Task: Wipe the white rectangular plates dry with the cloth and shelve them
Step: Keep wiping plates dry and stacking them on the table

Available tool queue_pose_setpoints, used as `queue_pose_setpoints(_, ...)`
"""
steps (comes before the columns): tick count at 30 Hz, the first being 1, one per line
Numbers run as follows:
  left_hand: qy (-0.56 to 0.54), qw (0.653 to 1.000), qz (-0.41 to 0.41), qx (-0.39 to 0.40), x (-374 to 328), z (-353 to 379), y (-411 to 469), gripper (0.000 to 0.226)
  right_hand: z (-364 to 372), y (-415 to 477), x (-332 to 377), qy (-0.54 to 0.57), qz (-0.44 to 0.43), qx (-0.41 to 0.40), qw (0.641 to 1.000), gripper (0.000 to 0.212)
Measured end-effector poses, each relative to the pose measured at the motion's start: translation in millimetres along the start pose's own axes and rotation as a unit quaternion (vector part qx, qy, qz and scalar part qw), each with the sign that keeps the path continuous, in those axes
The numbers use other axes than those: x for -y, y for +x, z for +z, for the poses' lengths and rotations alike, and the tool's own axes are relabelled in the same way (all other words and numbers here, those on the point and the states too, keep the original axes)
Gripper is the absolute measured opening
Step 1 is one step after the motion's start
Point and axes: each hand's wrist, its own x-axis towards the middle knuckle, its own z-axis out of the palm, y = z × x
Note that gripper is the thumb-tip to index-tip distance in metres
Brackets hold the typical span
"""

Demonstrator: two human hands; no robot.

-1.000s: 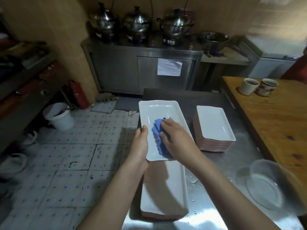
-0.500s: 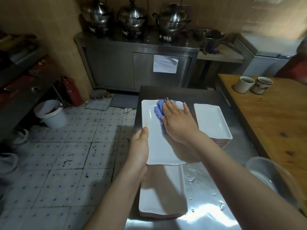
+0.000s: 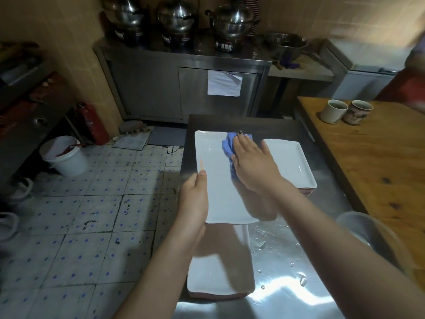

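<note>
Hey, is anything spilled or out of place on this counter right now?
Only water: drops lie scattered on the steel counter, right of the near plate stack. The plate in the left hand and the far stack look intact.

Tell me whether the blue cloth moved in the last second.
Yes. The blue cloth under the right hand slid forward, from the near end of the plate stack to its far end.
</note>
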Motion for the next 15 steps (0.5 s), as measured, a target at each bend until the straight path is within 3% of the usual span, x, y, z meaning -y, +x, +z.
queue_pose_setpoints(3,-0.001,1.0,0.01,-0.002,-9,-5,8,0.031,2,-17,5,0.035,-0.011,-0.01,0.999,0.055)
queue_pose_setpoints(6,0.007,1.0,0.006,-0.012,-11,-12,18,0.031,15,-57,24,0.095,-0.047,0.033,0.994,0.056)
queue_pose_setpoints(9,0.032,0.999,0.002,-0.01,-7,-10,22,0.032,20,-60,22,0.128,-0.03,0.074,0.989,0.054)
queue_pose_setpoints(15,0.035,0.999,-0.018,0.032,0,5,15,0.027,7,-3,-7,0.084,0.051,0.018,0.995,0.048)
